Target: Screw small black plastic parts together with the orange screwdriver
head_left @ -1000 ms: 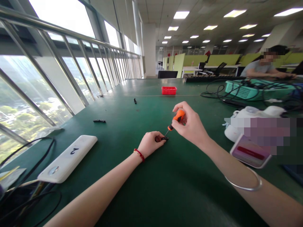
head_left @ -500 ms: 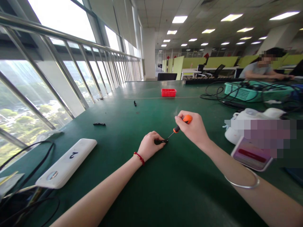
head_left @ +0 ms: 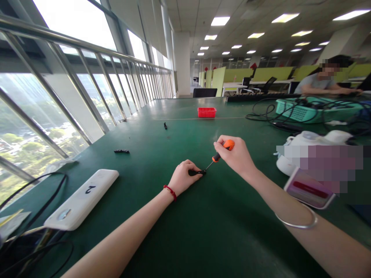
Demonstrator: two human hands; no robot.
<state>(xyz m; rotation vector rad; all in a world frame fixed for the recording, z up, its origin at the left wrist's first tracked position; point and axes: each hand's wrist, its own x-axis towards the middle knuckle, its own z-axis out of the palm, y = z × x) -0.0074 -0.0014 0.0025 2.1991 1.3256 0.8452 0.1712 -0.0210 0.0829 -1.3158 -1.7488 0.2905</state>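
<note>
My left hand (head_left: 184, 178) pinches a small black part (head_left: 199, 172) down against the green tabletop (head_left: 185, 235); its exact kind is too small to tell. Gripped in my right hand (head_left: 236, 156) is a screwdriver (head_left: 216, 157) with an orange and black handle. The screwdriver slants down to the left, and its tip meets the right end of the black part. Farther off on the left lie a dark, strip-like piece (head_left: 121, 151) and a smaller black piece (head_left: 165, 126).
A red bin (head_left: 206, 112) stands toward the back. On the left lies a white power bank (head_left: 84, 199) beside black cables. To the right are a white jug-like container (head_left: 286, 164), a phone (head_left: 310, 189) and a teal basket (head_left: 292, 110) of cables. A person (head_left: 313, 83) sits beyond.
Both hands, the black part and the screwdriver stay in nearly the same place. The view has shifted very slightly.
</note>
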